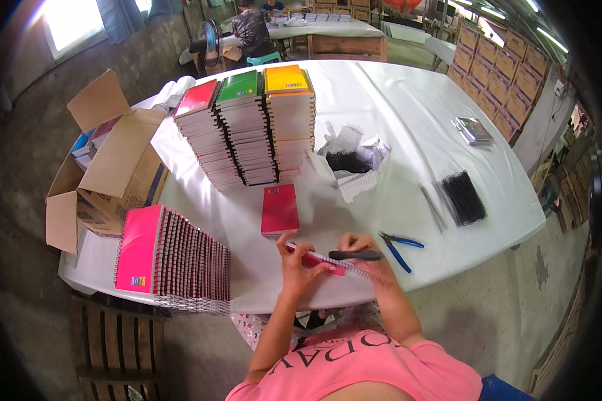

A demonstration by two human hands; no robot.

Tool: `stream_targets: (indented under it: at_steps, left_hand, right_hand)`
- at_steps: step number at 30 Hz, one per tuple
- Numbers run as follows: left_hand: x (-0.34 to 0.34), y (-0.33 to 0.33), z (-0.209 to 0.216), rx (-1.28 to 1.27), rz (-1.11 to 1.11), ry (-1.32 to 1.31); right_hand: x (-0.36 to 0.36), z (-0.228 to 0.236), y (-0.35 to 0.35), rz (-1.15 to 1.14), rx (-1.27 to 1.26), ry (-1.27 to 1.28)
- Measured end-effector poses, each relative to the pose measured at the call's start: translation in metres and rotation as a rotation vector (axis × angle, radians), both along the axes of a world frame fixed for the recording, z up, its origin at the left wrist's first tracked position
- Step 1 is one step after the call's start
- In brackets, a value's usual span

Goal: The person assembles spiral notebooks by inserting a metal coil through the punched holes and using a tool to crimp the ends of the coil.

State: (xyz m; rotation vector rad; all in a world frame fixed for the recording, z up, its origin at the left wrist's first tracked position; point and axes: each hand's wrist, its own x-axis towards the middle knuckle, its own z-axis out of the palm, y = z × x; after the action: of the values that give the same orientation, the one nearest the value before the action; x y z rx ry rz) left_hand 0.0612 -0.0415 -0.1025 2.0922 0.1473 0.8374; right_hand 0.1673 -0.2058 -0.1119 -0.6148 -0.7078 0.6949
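Observation:
A pink notebook (306, 256) stands on its edge at the near side of the table, held in my left hand (297, 266) between bent fingers and thumb. A wire spiral coil (370, 276) runs along its edge and sticks out past the right end. My right hand (360, 245) is closed around a slim black tool (354, 255) beside the coil; its exact kind is unclear. Just beyond my left hand lies a small stack of pink-covered pads (280, 208). Blue-handled pliers (401, 248) rest with their handles spread, to the right of my right hand.
Tall stacks of notebooks (247, 130) stand at the back left, spiral-bound pink notebooks (174, 257) at the near left. An open cardboard box (120, 174) is behind them. A paper-lined container (351, 180) holds black coils; more coils (463, 198) lie right. People sit at a far table.

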Motion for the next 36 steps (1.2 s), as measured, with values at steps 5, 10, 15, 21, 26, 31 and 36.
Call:
stream_targets:
  at_steps: [5, 10, 15, 21, 26, 31, 36]
  left_hand:
    - [0.003, -0.001, -0.001, 0.009, -0.012, 0.005]
    - [0.002, -0.001, -0.009, -0.139, -0.068, 0.044]
    - [-0.001, -0.007, 0.003, -0.202, -0.051, 0.082]
    - [-0.005, -0.007, 0.006, -0.192, -0.056, 0.084]
    - [-0.009, -0.004, -0.005, -0.267, -0.103, 0.084]
    - [-0.006, -0.001, -0.001, -0.112, -0.044, 0.008]
    - [-0.004, -0.002, 0.001, -0.230, -0.128, 0.023]
  right_hand:
    - [0.008, 0.002, -0.009, -0.153, -0.405, -0.240]
    - [0.001, 0.010, -0.007, -0.050, -0.136, -0.138]
    - [0.004, 0.034, -0.011, -0.313, -0.491, -0.303]
    - [-0.002, 0.034, 0.002, -0.451, -0.674, -0.253]
    - [-0.008, 0.021, -0.005, -0.353, -0.383, -0.230]
    - [-0.022, 0.014, -0.004, -0.365, 0.104, 0.068]
    - [-0.029, 0.013, -0.001, -0.461, -0.093, -0.087]
